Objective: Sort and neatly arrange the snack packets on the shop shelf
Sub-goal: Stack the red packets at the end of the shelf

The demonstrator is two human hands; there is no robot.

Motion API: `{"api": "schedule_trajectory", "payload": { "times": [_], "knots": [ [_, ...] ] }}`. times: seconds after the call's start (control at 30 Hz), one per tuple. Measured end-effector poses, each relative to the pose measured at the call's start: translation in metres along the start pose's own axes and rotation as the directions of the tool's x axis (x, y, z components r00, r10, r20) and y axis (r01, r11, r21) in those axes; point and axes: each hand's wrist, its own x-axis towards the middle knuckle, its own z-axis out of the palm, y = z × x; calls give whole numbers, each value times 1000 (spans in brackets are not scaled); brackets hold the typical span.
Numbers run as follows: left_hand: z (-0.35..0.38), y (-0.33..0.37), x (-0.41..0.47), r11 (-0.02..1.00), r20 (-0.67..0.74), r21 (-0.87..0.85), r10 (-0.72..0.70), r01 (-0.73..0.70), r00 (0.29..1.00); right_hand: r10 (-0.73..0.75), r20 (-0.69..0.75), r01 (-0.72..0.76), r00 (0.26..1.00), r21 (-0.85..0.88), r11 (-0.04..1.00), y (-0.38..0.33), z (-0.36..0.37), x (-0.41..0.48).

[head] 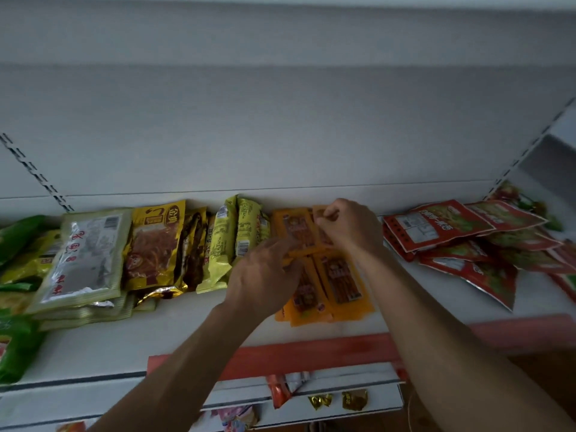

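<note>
Orange packets lie mid-shelf between yellow packets and a loose red heap, the right hand pinching one at the back, the left hand spread flat on the stack, squaring it; the heap probably follows.

- The white back panel fills the view from nine o'clock across to three o'clock.
- A slotted upright runs at nine o'clock; another slotted upright rises at two to three o'clock.
- A red price strip runs along the front edge, from six o'clock toward four.
- At twelve o'clock, the pale underside of an upper board spans the top.
</note>
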Motion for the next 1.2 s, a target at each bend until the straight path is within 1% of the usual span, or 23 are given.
{"api": "schedule_trajectory", "payload": {
  "times": [0.1,0.2,0.33,0.43,0.53,0.67,0.7,0.73,0.77,0.83,0.9,0.97,1.0,1.03,1.07,1.13,1.2],
  "knots": [
    [4,10,9,993,37,94,62,-66,997,45,18,-43,999,-91,995,21,-24,-6],
    [17,33,19,982,86,114,141,-150,986,98,25,-92,995,-180,979,51,-49,-14],
    [43,69,33,959,158,133,229,-251,960,118,-65,-130,991,-241,962,92,-81,-20],
    [72,98,45,930,210,174,285,-323,935,122,-123,-150,985,-251,956,128,-102,-18],
    [107,128,58,930,232,173,282,-325,931,143,-179,-189,973,-272,944,172,-121,-17],
    [156,160,76,928,186,127,324,-350,927,200,-203,-251,959,-268,930,235,-141,-13],
    [168,164,81,929,171,120,328,-350,929,226,-194,-273,955,-269,924,251,-144,-11],
    [180,167,87,934,162,124,315,-336,935,270,-178,-308,946,-232,923,266,-147,-9],
    [190,169,95,943,160,136,283,-305,946,336,-152,-357,930,-141,923,280,-150,-6],
    [208,168,110,974,160,140,157,-180,975,454,-76,-445,888,107,889,305,-152,-1],
    [221,164,122,994,136,105,23,-38,990,474,3,-457,881,268,848,321,-149,4],
    [230,158,125,999,100,38,-40,36,994,419,73,-414,905,380,827,329,-141,6],
    [234,156,124,999,83,8,-52,52,995,374,107,-385,921,395,834,330,-134,5],
    [236,154,122,998,66,-18,-58,60,996,332,129,-356,934,376,856,331,-125,1],
    [238,153,119,997,42,-46,-58,60,997,301,121,-325,946,333,885,331,-116,-4],
    [239,155,113,994,-21,-106,-44,41,999,276,0,-268,961,231,935,329,-99,-17],
    [237,158,105,993,-78,-120,-16,6,997,236,-138,-209,962,189,960,327,-89,-27]
  ]
}}
